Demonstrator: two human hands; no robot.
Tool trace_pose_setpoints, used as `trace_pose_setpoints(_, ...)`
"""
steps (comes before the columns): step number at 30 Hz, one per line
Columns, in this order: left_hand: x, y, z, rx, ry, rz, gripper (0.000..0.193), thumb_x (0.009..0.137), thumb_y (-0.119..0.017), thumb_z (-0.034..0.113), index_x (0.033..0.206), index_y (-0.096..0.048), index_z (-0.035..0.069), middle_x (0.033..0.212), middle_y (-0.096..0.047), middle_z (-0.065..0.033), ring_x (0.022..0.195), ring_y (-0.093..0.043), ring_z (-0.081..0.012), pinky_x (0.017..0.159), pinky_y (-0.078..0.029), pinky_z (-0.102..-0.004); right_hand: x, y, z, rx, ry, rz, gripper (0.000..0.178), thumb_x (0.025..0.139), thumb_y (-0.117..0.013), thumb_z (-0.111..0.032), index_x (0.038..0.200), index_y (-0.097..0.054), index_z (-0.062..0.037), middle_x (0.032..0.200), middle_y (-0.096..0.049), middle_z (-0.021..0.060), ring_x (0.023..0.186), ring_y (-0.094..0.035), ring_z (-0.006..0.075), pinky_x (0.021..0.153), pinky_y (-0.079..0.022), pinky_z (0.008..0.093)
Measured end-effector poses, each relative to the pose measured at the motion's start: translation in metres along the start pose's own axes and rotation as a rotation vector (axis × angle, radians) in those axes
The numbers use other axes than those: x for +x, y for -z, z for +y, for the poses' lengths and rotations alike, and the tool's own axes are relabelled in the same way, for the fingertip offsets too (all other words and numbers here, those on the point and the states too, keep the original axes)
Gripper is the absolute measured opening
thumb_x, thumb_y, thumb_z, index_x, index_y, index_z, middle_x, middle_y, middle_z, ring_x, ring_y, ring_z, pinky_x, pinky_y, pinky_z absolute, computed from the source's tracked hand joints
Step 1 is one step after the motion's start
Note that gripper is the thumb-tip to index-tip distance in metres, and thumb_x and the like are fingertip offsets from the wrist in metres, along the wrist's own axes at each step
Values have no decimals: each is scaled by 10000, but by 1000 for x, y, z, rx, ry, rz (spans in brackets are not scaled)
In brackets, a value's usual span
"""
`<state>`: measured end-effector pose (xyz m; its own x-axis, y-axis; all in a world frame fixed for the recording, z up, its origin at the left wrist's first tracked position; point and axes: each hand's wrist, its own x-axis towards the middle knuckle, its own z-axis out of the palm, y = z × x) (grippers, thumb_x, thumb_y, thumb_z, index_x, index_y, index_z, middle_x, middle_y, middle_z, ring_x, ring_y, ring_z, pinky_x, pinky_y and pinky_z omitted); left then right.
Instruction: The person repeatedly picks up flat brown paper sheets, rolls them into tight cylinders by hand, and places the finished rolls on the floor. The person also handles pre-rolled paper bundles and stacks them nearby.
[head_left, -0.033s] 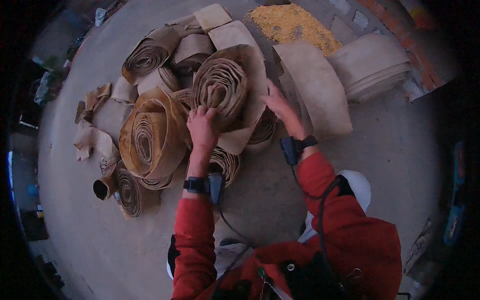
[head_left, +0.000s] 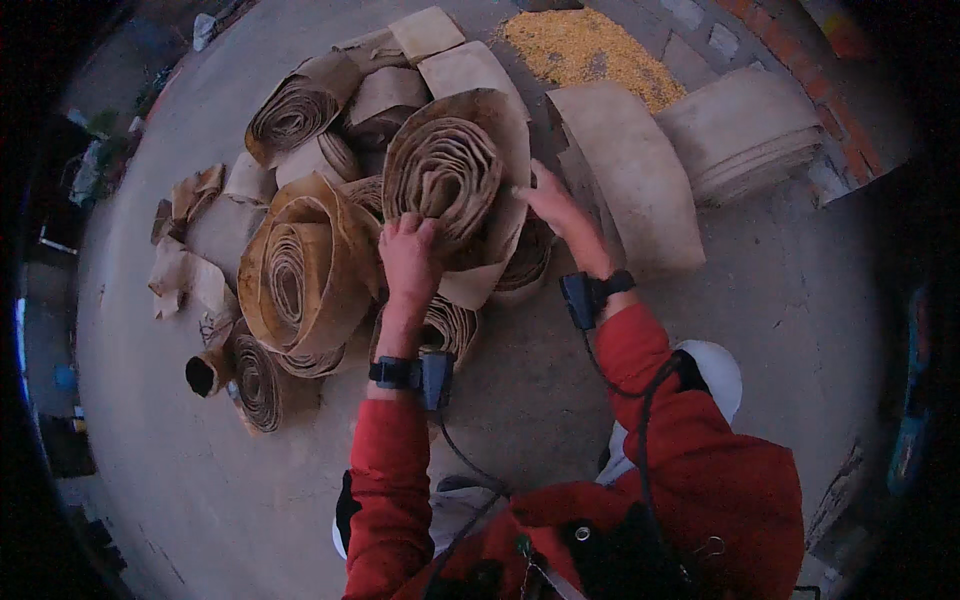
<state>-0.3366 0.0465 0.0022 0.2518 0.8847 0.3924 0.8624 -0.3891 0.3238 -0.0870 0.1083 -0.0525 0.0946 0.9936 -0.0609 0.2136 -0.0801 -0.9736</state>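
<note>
A large roll of brown, thick sheet material [head_left: 455, 165] stands on end among other rolls, its wound layers showing from above. My left hand [head_left: 409, 250] is closed on the layers at its lower left, fingers curled over them. At the roll's right side, my right hand [head_left: 553, 203] has thumb and fingers apart. The thumb tip lies against the loose outer layer, while the fingers reach past its edge. A yellowish-brown roll [head_left: 295, 270] with a wide outer loop sits left of my left hand. Underneath, the lower rolls are partly hidden.
More rolls, such as one at the upper left [head_left: 290, 120], crowd the pile. Arched stacks of the sheet material [head_left: 635, 180] stand to the right. Yellow grains [head_left: 585, 50] lie spread on the concrete floor [head_left: 780, 300] beyond. A brick edging [head_left: 835, 110] borders the far right.
The roll's inner layers have shifted slightly to the right. My left hand has moved slightly with them, and my right thumb now rests farther left over the outer layer.
</note>
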Motion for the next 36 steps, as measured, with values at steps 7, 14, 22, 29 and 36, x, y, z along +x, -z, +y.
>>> trace_pose_setpoints(7,-13,-4,36,-3,-183,50,230,704,-639,23,908,-689,117,1017,-596,-68,982,-525,-319,856,-442,-420,4,27,-54,-424,571,153,781,793,-719,-217,1432,-328,8,1386,-450,238,1289,-434,373,1077,-350,417)
trace_pose_setpoints(14,-43,-10,53,-127,-27,368,488,742,-614,69,1227,-596,119,1342,-474,-174,1261,-416,-381,1089,-293,-461,-10,-3,-41,-506,405,105,1122,663,-834,-237,1502,-116,-40,1370,-416,289,1235,-455,406,1029,-396,431)
trace_pose_setpoints(22,-90,-4,23,-580,709,-106,456,819,-569,171,1255,-548,41,948,-666,-245,885,-655,-390,796,-510,-432,0,8,-7,-431,158,204,958,696,-727,-105,1484,-186,-47,1381,-456,247,1224,-504,388,1000,-431,417)
trace_pose_setpoints(29,-60,73,7,-230,375,415,273,880,-522,43,1130,-628,18,909,-659,-242,887,-654,-391,777,-509,-406,-22,51,0,-184,385,188,632,758,-672,-77,1358,-473,-57,1184,-641,168,1126,-603,306,937,-473,376)
trace_pose_setpoints(36,-16,81,22,-246,370,528,287,915,-515,92,1179,-627,85,919,-661,-217,865,-651,-386,755,-509,-413,-58,38,-3,-448,357,225,604,748,-617,6,1335,-506,-78,1174,-623,213,1115,-585,378,885,-496,429)
